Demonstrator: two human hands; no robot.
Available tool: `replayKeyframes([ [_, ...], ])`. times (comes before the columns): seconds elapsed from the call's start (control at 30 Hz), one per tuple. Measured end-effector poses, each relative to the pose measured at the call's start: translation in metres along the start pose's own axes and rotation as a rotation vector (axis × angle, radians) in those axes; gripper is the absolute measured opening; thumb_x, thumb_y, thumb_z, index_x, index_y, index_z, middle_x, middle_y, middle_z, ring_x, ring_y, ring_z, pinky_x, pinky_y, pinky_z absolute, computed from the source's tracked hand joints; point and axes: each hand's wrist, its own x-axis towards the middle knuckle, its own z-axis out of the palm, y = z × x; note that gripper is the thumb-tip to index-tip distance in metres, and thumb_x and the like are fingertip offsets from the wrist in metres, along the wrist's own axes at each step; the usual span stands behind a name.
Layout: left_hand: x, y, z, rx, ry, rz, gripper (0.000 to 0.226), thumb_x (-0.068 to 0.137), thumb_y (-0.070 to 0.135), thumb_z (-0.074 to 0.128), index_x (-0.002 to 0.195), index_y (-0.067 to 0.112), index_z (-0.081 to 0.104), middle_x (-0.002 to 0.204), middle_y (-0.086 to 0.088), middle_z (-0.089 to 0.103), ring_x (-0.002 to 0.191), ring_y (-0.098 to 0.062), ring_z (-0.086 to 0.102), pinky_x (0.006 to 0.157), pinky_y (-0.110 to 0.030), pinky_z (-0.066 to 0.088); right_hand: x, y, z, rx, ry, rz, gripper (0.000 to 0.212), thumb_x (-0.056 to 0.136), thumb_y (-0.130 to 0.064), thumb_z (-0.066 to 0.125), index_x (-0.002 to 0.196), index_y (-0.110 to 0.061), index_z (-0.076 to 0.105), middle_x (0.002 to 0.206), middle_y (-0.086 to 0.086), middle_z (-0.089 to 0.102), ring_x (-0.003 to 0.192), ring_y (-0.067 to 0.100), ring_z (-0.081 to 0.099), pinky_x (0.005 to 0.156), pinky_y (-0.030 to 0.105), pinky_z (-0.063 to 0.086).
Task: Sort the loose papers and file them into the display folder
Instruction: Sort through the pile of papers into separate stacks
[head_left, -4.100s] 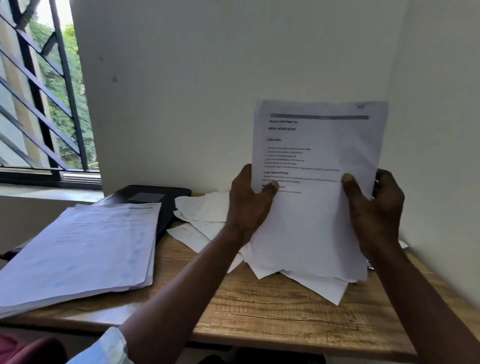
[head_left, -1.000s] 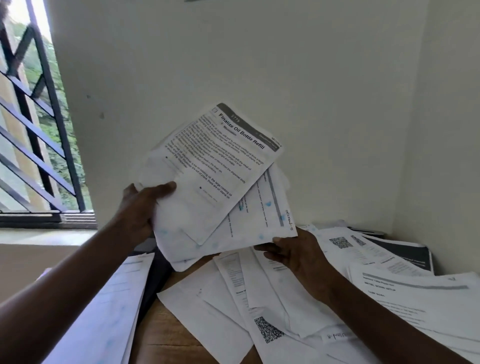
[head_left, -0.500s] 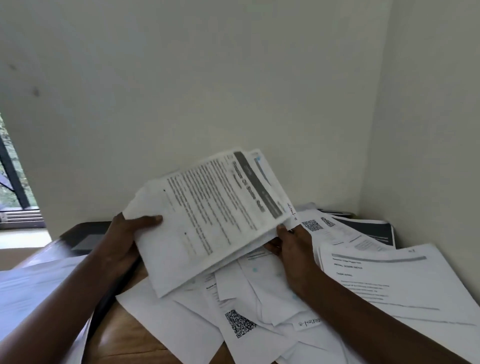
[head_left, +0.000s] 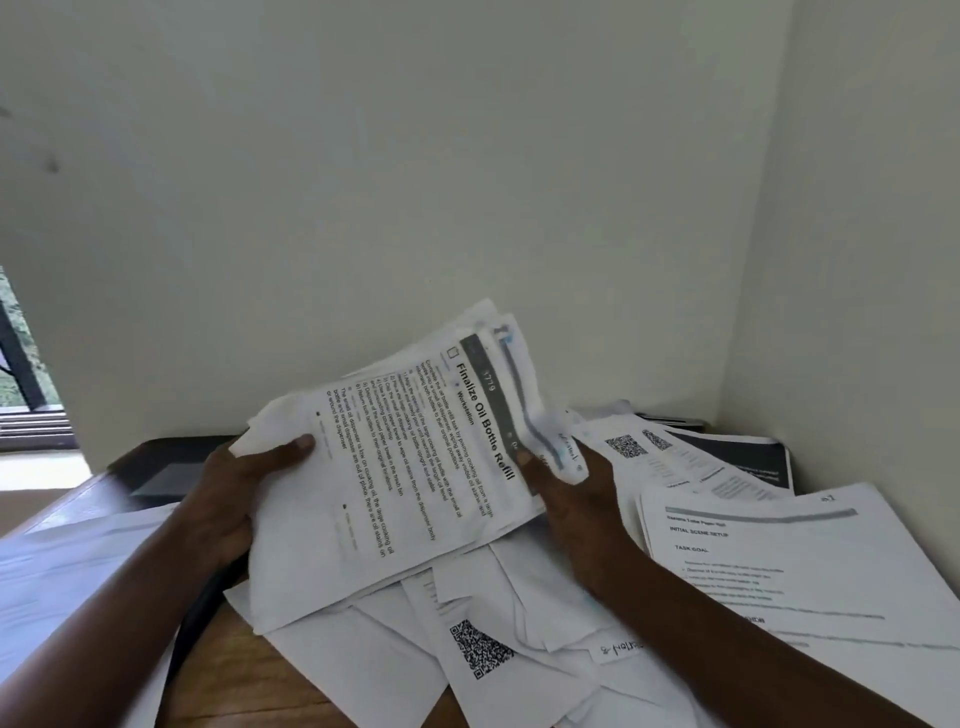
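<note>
Loose papers (head_left: 483, 649) lie scattered on the near wooden table (head_left: 244, 686). Above them the left hand (head_left: 228, 493) and right hand (head_left: 571, 499) each grip a side of a bundle of sheets (head_left: 405, 483), thumbs on top. A black folder (head_left: 166, 470) lies far left, beyond the left hand.

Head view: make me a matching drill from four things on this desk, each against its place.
1 Refill sheet
2 front QR sheet
3 Task Goal sheet
4 black folder

a flat at the right of the desk
b gripped by left hand and right hand
c behind the left hand
d on the desk, below the held sheets

Pairs: 1-b, 2-d, 3-a, 4-c.
</note>
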Motion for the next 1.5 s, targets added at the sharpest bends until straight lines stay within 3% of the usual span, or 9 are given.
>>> replayKeyframes([
  [0.13, 0.003, 0.0, -0.006, -0.004, 0.032, 0.0, 0.049, 0.088, 0.004, 0.07, 0.136, 0.006, 0.063, 0.132, -0.022, 0.067, 0.12, -0.045, 0.065, 0.093, -0.059, 0.057, -0.007, -0.006, 0.005, -0.177, -0.152, -0.092, 0.03, 0.091, 0.003, 0.073, 0.098, -0.026, 0.076, 0.094, -0.023, 0.077, 0.098, -0.006, 0.07, 0.088, 0.013, 0.05],
  [0.6, 0.002, -0.001, -0.006, -0.032, 0.137, -0.158, 0.04, 0.095, 0.011, 0.062, 0.134, 0.005, 0.064, 0.128, -0.022, 0.069, 0.119, -0.043, 0.064, 0.094, -0.055, 0.057, -0.022, 0.0, 0.011, -0.66, -0.452, -0.545, 0.042, 0.096, -0.003, 0.059, 0.127, -0.027, 0.072, 0.131, -0.011, 0.066, 0.121, 0.003, 0.062, 0.102, 0.025, 0.048],
  [0.73, 0.005, -0.001, -0.002, -0.11, 0.186, -0.127, 0.034, 0.098, 0.017, 0.061, 0.131, 0.012, 0.065, 0.126, -0.015, 0.072, 0.113, -0.033, 0.067, 0.099, -0.05, 0.051, -0.004, 0.006, 0.014, -0.397, 0.063, -0.224, 0.036, 0.096, -0.035, 0.057, 0.122, -0.014, 0.072, 0.103, -0.004, 0.075, 0.09, 0.014, 0.067, 0.089, 0.04, 0.053],
  [0.87, 0.01, -0.004, 0.002, -0.03, 0.282, -0.026, 0.036, 0.098, 0.004, 0.064, 0.132, 0.014, 0.062, 0.11, -0.007, 0.075, 0.089, -0.019, 0.072, 0.072, -0.035, 0.059, 0.028, 0.019, -0.018, -0.229, 0.557, 0.132, 0.033, 0.096, -0.032, 0.055, 0.116, -0.008, 0.066, 0.108, 0.02, 0.071, 0.105, 0.04, 0.068, 0.097, 0.054, 0.054],
  [1.0, 0.001, -0.006, 0.018, 0.226, 0.3, 0.026, 0.029, 0.094, -0.003, 0.067, 0.118, 0.012, 0.071, 0.119, -0.017, 0.073, 0.091, -0.026, 0.072, 0.074, -0.036, 0.06, 0.038, 0.01, -0.025, 0.111, 0.636, 0.097, 0.039, 0.101, -0.006, 0.041, 0.111, -0.035, 0.065, 0.118, 0.006, 0.071, 0.104, 0.026, 0.072, 0.093, 0.054, 0.058],
  [1.17, -0.017, 0.001, 0.048, 0.137, -0.073, -0.128, 0.04, 0.095, -0.011, 0.057, 0.129, 0.007, 0.065, 0.13, -0.021, 0.069, 0.108, -0.033, 0.07, 0.087, -0.041, 0.063, 0.036, 0.007, -0.026, 0.078, 0.53, 0.134, 0.051, 0.093, -0.002, 0.058, 0.14, -0.02, 0.054, 0.123, 0.002, 0.071, 0.098, 0.019, 0.074, 0.083, 0.055, 0.062],
  [1.3, -0.026, 0.012, 0.046, 0.599, -0.457, -0.156, 0.049, 0.091, -0.01, 0.061, 0.129, 0.018, 0.07, 0.122, -0.011, 0.074, 0.111, -0.025, 0.071, 0.089, -0.037, 0.059, 0.029, -0.002, -0.015, -0.16, 0.481, 0.152, 0.073, 0.089, -0.01, 0.071, 0.152, -0.016, 0.035, 0.13, -0.003, 0.059, 0.108, 0.015, 0.061, 0.098, 0.028, 0.045],
  [1.4, -0.027, 0.018, 0.044, 1.328, -0.219, 0.0, 0.038, 0.088, 0.013, 0.067, 0.113, 0.042, 0.069, 0.114, 0.013, 0.073, 0.11, -0.012, 0.067, 0.087, -0.024, 0.047, 0.018, 0.001, -0.01, -0.272, 0.407, 0.178, 0.093, 0.081, -0.022, 0.07, 0.158, -0.028, 0.018, 0.143, -0.003, 0.054, 0.122, 0.02, 0.058, 0.114, 0.043, 0.042],
  [1.5, -0.03, 0.015, 0.047, 1.597, -0.108, -0.114, 0.063, 0.081, 0.055, 0.08, 0.134, 0.029, 0.059, 0.127, 0.007, 0.065, 0.109, -0.014, 0.058, 0.088, -0.028, 0.044, 0.014, 0.008, -0.009, -0.364, 0.367, 0.161, 0.085, 0.092, -0.007, 0.064, 0.16, -0.025, 0.016, 0.141, -0.006, 0.053, 0.122, 0.017, 0.054, 0.112, 0.034, 0.037],
])
